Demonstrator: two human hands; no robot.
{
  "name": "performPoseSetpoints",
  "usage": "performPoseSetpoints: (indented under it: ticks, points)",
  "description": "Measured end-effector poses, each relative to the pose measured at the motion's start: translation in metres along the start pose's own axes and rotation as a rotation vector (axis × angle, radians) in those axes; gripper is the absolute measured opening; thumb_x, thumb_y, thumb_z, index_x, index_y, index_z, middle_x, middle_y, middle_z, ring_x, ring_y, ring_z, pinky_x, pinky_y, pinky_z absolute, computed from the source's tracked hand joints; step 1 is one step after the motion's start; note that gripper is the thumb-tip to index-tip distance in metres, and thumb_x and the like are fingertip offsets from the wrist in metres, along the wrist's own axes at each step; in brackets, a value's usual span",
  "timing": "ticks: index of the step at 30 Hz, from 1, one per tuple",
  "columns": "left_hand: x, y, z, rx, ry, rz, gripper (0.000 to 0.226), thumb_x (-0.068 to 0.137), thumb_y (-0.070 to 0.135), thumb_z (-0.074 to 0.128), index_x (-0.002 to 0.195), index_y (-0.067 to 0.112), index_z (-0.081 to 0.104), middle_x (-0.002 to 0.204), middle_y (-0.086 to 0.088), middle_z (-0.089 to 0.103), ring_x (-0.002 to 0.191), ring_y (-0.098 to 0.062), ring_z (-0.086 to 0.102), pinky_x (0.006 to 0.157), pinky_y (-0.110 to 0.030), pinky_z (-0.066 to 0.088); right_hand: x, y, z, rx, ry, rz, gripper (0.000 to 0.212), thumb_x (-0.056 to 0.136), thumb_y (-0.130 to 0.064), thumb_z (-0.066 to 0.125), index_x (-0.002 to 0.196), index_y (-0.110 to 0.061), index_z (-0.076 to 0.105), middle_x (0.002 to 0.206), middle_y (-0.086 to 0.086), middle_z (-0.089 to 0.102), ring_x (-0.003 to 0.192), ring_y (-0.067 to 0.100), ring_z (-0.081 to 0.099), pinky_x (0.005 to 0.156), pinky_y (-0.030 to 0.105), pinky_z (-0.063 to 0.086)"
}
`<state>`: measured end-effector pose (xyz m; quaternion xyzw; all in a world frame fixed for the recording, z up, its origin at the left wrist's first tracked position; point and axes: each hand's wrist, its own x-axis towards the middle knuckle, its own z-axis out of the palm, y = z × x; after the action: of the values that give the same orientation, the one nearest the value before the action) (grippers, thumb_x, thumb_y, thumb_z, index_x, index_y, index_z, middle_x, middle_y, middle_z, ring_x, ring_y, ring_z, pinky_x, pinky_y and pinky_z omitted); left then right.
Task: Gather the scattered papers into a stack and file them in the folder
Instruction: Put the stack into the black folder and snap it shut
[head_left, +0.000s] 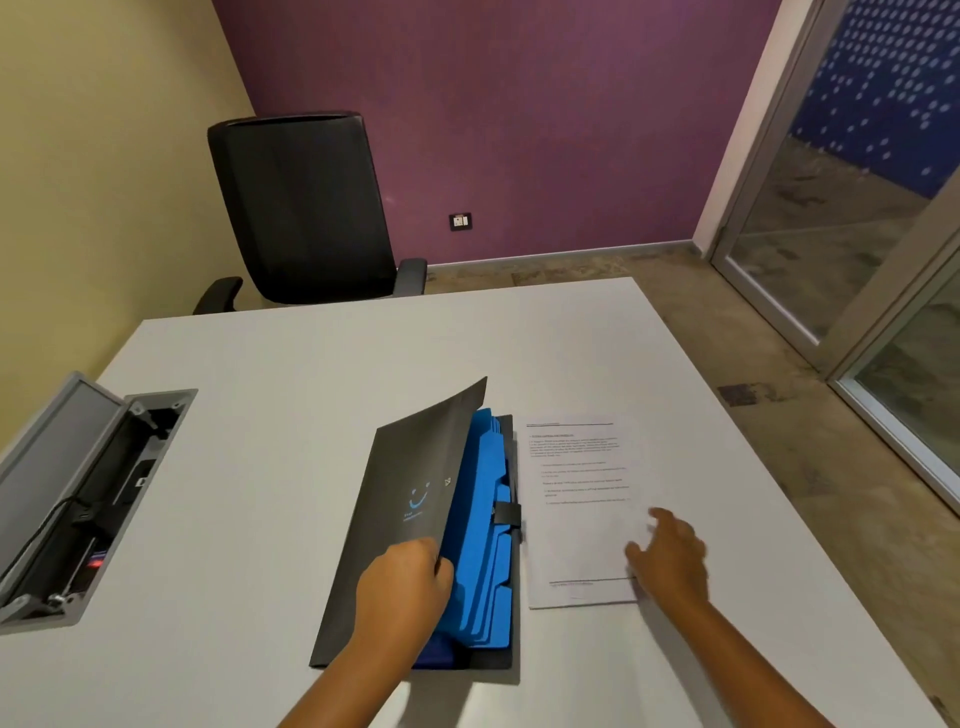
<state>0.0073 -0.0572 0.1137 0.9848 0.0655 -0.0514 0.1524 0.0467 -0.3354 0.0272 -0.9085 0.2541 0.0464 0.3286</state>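
- The left hand (402, 584) is nearest to the camera; its fingers are closed on the edge of the folder's dark front cover (410, 499) and hold it lifted, tilted to the left.
- The folder (488, 660) lies on the white table (270, 395), in the near middle part; under the raised cover the blue tabbed dividers (485, 545) show, and a small black strap (506, 512) sits at the right edge.
- The right hand (670, 561) is over the lower right corner of the papers (576, 514); its fingers are spread wide and grip nothing; it is blurred, so I cannot tell if it touches the sheet.
- The papers lie flat as a stack just beside the folder, on its right side; they are outside the folder.
- At the left of the table a grey cable box (78, 493) stands with its lid open; cables are inside.
- Behind the table is a black office chair (306, 208); behind it, a purple wall (519, 104).
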Motion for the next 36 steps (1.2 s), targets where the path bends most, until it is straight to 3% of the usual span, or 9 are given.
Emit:
performPoseSetpoints:
  ticks: [4,10,15,19,21,24,25,29,36]
  points:
    - [0.001,0.003,0.005,-0.010,-0.042,-0.009,0.043,0.090,0.027,0.044,0.051,0.024,0.028,0.048,0.005,0.035,0.040,-0.010,0.033,0.040,-0.015,0.021,0.002,0.025,-0.004,-0.336,-0.115,0.228,0.069,0.082,-0.040,0.064,0.134,-0.009,0.030,0.132,0.017,0.042,0.122,0.033,0.039,0.098,0.042,0.042]
    - [0.000,0.001,0.010,-0.003,-0.085,-0.007,0.041,0.091,0.031,0.044,0.053,0.026,0.032,0.050,0.007,0.040,0.043,-0.008,0.040,0.042,-0.013,0.029,0.002,0.023,0.007,-0.338,-0.091,0.315,0.068,0.076,-0.044,0.071,0.121,-0.004,0.040,0.127,0.018,0.046,0.120,0.033,0.045,0.098,0.039,0.043]
    - [0.000,-0.001,0.010,0.005,-0.081,-0.013,0.041,0.092,0.032,0.044,0.053,0.027,0.033,0.051,0.008,0.040,0.044,-0.008,0.041,0.043,-0.011,0.031,0.011,0.018,0.000,-0.289,-0.157,0.452,0.079,0.070,-0.047,0.076,0.123,-0.003,0.037,0.131,0.016,0.046,0.124,0.032,0.043,0.101,0.041,0.040]
    - [0.000,0.000,0.008,-0.020,-0.051,-0.021,0.042,0.092,0.031,0.044,0.052,0.026,0.033,0.050,0.007,0.040,0.044,-0.008,0.040,0.043,-0.012,0.030,0.016,0.022,-0.003,-0.342,-0.215,0.425,0.076,0.071,-0.051,0.072,0.122,-0.006,0.042,0.126,0.013,0.050,0.120,0.028,0.048,0.096,0.036,0.043]
    - [-0.001,-0.001,0.007,-0.040,-0.028,-0.019,0.042,0.092,0.030,0.045,0.052,0.026,0.032,0.049,0.007,0.039,0.044,-0.009,0.039,0.042,-0.013,0.029,0.020,0.025,-0.007,-0.237,-0.243,0.413,0.059,0.074,-0.038,0.071,0.114,-0.004,0.046,0.113,0.014,0.057,0.108,0.029,0.055,0.086,0.033,0.046]
    - [0.000,-0.003,0.005,-0.076,-0.001,-0.022,0.042,0.091,0.027,0.046,0.051,0.024,0.032,0.048,0.005,0.037,0.043,-0.009,0.035,0.044,-0.016,0.029,0.027,0.033,-0.014,0.156,-0.269,0.435,0.017,0.075,-0.008,0.062,0.081,0.000,0.049,0.063,0.013,0.054,0.053,0.027,0.054,0.055,0.030,0.042]
    - [0.000,-0.003,0.005,-0.083,0.005,-0.022,0.042,0.090,0.027,0.046,0.051,0.023,0.032,0.048,0.005,0.036,0.043,-0.010,0.034,0.044,-0.018,0.029,0.028,0.035,-0.017,0.268,-0.285,0.467,0.013,0.075,-0.003,0.061,0.077,0.001,0.049,0.061,0.013,0.053,0.048,0.026,0.052,0.052,0.031,0.043]
    - [0.000,-0.003,0.005,-0.103,0.007,-0.019,0.043,0.090,0.026,0.046,0.050,0.023,0.031,0.047,0.005,0.035,0.042,-0.010,0.034,0.042,-0.016,0.026,0.022,0.036,-0.023,0.487,-0.401,0.522,0.018,0.078,0.004,0.061,0.092,-0.006,0.055,0.094,0.018,0.059,0.073,0.035,0.064,0.057,0.039,0.060]
    - [0.006,-0.006,0.002,-0.138,0.023,-0.039,0.043,0.091,0.023,0.046,0.051,0.022,0.030,0.048,0.005,0.034,0.043,-0.009,0.032,0.042,-0.017,0.026,0.018,0.026,-0.036,0.772,-0.446,0.578,0.021,0.077,0.015,0.058,0.087,-0.003,0.060,0.094,0.012,0.059,0.081,0.033,0.060,0.046,0.035,0.058]
